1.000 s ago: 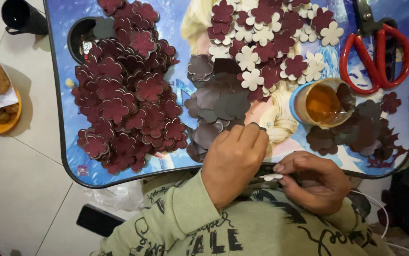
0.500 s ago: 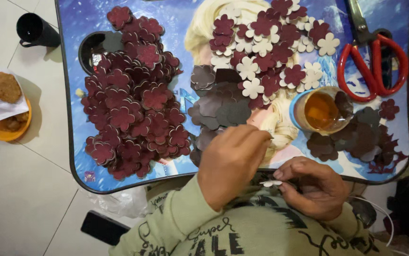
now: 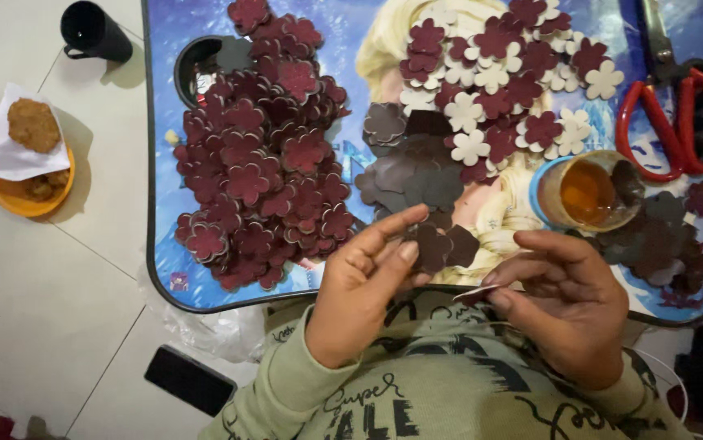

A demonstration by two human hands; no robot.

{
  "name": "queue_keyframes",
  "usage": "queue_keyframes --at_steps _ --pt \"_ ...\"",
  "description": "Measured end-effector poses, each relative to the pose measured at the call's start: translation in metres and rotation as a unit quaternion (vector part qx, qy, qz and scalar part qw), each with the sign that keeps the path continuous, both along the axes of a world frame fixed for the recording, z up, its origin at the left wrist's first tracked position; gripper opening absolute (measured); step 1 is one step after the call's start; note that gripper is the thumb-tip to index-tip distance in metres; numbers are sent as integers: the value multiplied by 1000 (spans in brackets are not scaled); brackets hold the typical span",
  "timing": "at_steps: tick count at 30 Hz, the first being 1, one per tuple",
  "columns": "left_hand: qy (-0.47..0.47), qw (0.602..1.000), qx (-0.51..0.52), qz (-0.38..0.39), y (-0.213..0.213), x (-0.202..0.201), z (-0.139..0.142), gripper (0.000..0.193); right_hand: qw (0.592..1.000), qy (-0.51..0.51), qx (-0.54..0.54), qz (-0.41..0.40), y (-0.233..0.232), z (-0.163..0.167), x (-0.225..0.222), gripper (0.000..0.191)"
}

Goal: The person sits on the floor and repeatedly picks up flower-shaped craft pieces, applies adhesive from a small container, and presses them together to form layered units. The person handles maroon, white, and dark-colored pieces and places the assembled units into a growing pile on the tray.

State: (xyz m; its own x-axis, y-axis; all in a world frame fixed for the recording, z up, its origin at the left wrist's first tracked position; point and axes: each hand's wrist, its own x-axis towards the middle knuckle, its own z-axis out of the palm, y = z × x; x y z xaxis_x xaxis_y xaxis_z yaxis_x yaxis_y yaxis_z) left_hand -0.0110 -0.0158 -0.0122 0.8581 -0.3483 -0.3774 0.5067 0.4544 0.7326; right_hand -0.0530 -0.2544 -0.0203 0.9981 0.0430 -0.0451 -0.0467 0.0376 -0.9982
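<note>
Flower cut-outs at the near edge of my desk (image 3: 164,163).

From my head camera: my left hand (image 3: 363,289) pinches a dark flower cut-out (image 3: 431,247) between thumb and fingers, just in front of the glass of amber liquid (image 3: 588,193). My right hand (image 3: 567,305), below that glass, grips a thin pale flat piece (image 3: 472,292), seen edge-on. A maroon flower pile (image 3: 262,163) lies far left of the glass, red scissors (image 3: 677,122) to its right.

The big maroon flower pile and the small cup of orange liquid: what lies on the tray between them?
In the head view, a heap of dark grey-brown flower cutouts lies between the maroon flower pile and the cup, on the tray.
</note>
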Motion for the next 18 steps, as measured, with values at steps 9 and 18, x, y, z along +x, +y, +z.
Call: queue_keyframes --at_steps 9,18 --pt "-66 993 92 -34 5 -18 -6 42 992 112 2 54 25 26 21 66" --pt "-6 999 -22 -46 9 -19 -3 60 986 144 -47 75 33 27 35 68"
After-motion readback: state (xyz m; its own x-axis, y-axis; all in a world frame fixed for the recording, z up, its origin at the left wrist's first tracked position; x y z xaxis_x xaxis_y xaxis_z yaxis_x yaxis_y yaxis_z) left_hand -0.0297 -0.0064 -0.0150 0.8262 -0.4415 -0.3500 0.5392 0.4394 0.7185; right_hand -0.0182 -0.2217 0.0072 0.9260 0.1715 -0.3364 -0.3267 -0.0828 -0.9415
